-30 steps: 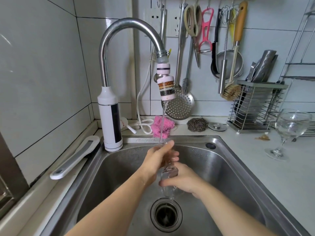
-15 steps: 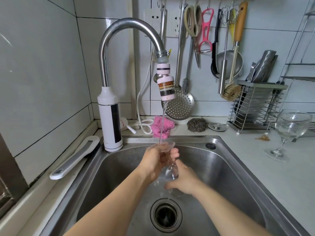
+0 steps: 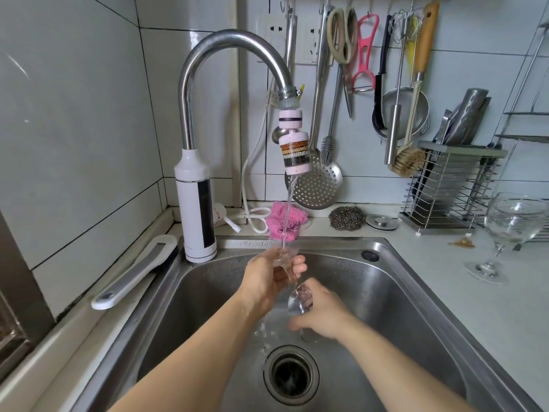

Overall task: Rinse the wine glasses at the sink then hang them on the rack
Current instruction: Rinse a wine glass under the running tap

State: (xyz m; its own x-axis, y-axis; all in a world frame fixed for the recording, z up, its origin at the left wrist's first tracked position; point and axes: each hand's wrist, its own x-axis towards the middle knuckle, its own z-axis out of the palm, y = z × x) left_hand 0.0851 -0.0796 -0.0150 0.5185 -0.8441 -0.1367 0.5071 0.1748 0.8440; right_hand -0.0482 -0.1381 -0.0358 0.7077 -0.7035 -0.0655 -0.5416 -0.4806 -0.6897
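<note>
- drain [image 3: 291, 379] at lower centre of the sink [image 3: 416, 263]; both forearms come in from the bottom edge, above the basin
- right hand [image 3: 323, 318] just above and right of the drain; grip clamped on the bowl of the wine glass [image 3: 300, 304], fingers curled round it
- wine glass is over the basin at frame centre, tilted; bowl low and to the right, foot high and to the left; mouth points down toward the drain
- left hand [image 3: 273, 275] above and left of the right one; grip closed on the foot end of the glass, fingertips curled over it; exact contact blurred by water
- water stream [image 3: 286, 215] lands on the foot at the left hand; droplets below between hands and drain
- faucet [image 3: 231, 40] arches from upper left; pink filter [image 3: 295, 150] on its outlet
- white-grey tool [image 3: 133, 273] lies on the ledge left of the sink
- behind the sink on the surface: pink cloth [image 3: 297, 217], steel scourer [image 3: 346, 217], sink plug [image 3: 381, 223]
- second wine glass [image 3: 511, 230] upright on the surface at the right edge, well apart from the hands
- wire utensil holder [image 3: 451, 185] beside it, toward the wall
- on the wall, upper centre: skimmer [image 3: 318, 185], scissors [image 3: 341, 34], pink peeler [image 3: 364, 52], brush [image 3: 408, 165]
</note>
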